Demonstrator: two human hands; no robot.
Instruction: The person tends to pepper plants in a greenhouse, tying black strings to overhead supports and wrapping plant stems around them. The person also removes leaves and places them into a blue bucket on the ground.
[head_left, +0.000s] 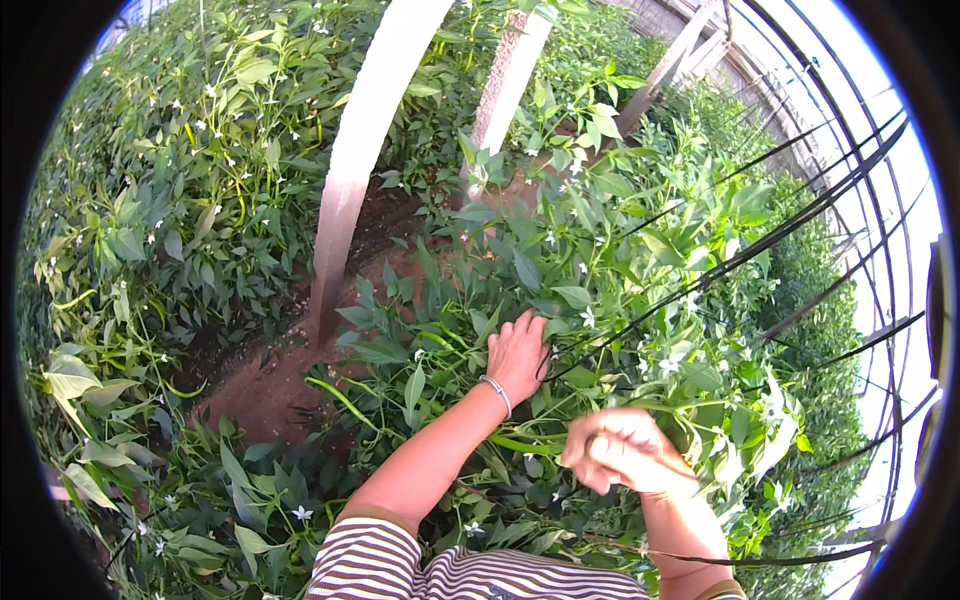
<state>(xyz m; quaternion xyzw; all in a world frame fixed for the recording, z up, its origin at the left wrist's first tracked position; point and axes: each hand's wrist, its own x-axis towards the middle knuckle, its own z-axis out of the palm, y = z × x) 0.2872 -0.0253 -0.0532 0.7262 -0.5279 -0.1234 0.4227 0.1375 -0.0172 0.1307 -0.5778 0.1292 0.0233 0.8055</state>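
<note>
My left hand (517, 352), with a bracelet (496, 395) on its wrist, reaches into the leaves of a flowering pepper plant (574, 292); its fingertips are partly among the foliage, so its grip cannot be told. To its right and nearer to me, my right hand (619, 450) has its fingers curled, brightly lit and blurred, beside a long green pepper (525, 445). Whether it holds the pepper or a stem is unclear. Another long light-green pepper (341, 401) hangs left of my left forearm. White flowers (588, 316) dot the plant.
A pale post (352, 157) stands ahead, with a second post (502, 90) behind it. Dark lines (720, 270) cross the right side, one passing close to my left hand. Bare reddish soil (259, 397) shows at left, and dense pepper plants (187, 195) grow beyond it.
</note>
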